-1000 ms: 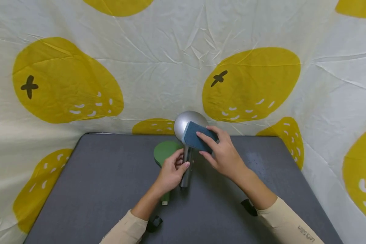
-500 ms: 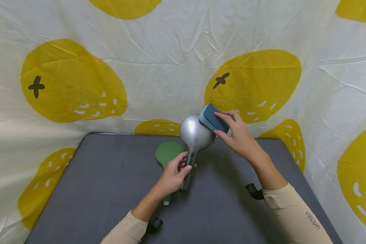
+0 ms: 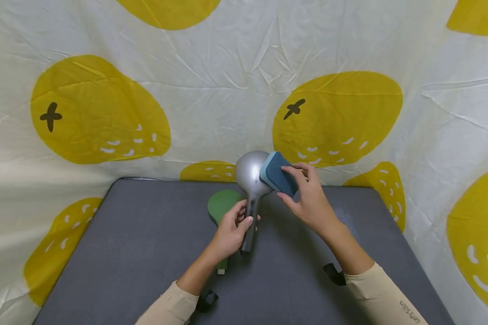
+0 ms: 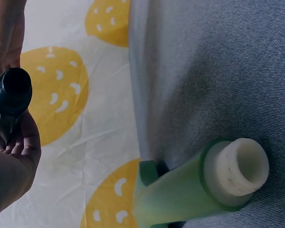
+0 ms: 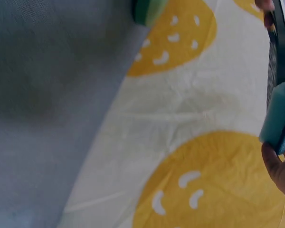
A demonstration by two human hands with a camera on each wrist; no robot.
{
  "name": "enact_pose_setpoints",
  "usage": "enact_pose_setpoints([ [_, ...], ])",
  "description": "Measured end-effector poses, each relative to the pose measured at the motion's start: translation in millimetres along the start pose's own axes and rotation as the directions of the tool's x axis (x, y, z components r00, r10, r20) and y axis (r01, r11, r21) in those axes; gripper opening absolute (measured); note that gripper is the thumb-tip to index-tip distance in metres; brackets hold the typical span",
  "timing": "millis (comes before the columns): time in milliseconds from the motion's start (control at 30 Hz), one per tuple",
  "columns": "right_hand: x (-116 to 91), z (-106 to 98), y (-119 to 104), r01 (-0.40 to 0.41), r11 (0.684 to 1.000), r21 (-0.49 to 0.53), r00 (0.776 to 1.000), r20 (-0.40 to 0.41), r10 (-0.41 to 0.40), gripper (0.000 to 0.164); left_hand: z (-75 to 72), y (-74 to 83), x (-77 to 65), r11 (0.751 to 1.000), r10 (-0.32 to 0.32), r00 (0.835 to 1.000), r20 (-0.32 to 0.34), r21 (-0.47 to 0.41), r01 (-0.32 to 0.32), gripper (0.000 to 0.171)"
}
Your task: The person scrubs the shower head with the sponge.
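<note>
In the head view my left hand [image 3: 229,230] grips the grey handle of a silver shower head [image 3: 248,170], its round back facing up. My right hand [image 3: 307,196] pinches a two-tone blue sponge [image 3: 280,174] between thumb and fingers. The sponge overlaps the right side of the round head; in the right wrist view, the sponge [image 5: 279,114] sits right at the shower head [image 5: 281,47]. The left wrist view looks at the dark hollow end of the handle [image 4: 14,90]. Beneath my left hand, a green shower head [image 3: 223,203] lies on the table, partly hidden.
A grey cloth-covered table [image 3: 158,234] spreads under both arms. A white curtain [image 3: 211,113] printed with yellow fruit hangs behind and at the sides. The green shower head's white hollow end [image 4: 247,166] points toward the left wrist camera.
Over the past second the sponge goes from low on the head up to its upper right edge, then back down and left. The shower head shifts slightly; my left hand keeps its grip.
</note>
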State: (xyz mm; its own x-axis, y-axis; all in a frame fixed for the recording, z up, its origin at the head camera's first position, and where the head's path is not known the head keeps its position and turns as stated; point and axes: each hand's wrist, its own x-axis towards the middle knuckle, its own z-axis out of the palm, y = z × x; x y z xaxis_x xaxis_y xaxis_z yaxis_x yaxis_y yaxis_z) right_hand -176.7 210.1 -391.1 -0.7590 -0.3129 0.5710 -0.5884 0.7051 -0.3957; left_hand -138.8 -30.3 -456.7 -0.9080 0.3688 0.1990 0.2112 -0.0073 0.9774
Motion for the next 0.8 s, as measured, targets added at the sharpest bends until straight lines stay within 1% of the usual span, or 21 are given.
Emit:
enact_pose_setpoints([
  [233,-21,25,-14,0.059,0.998,-0.034,0.995,-0.079,-0.062,0.077,-0.7,1.6,2.3,0.999,0.042,0.999,-0.030,-0.030,-0.043,0.043],
  [400,-30,38,-21,0.094,0.995,-0.041,0.990,-0.106,-0.098,0.077,0.3,2.0,2.3,0.996,0.043,0.999,-0.034,-0.077,-0.045,0.043],
  [500,-33,43,-22,0.096,0.995,-0.032,0.988,-0.121,-0.099,0.077,0.7,2.9,1.2,0.993,0.035,0.999,-0.014,-0.110,-0.036,0.044],
  [633,-33,44,-20,0.094,0.995,-0.029,0.984,-0.150,-0.097,0.077,-0.4,4.1,-0.3,0.990,0.031,0.999,0.032,-0.140,-0.026,0.044],
  [800,-28,40,-16,0.109,0.994,-0.027,0.976,-0.188,-0.112,0.076,-3.7,6.3,-1.7,0.990,0.048,0.996,0.077,-0.137,-0.037,0.044],
])
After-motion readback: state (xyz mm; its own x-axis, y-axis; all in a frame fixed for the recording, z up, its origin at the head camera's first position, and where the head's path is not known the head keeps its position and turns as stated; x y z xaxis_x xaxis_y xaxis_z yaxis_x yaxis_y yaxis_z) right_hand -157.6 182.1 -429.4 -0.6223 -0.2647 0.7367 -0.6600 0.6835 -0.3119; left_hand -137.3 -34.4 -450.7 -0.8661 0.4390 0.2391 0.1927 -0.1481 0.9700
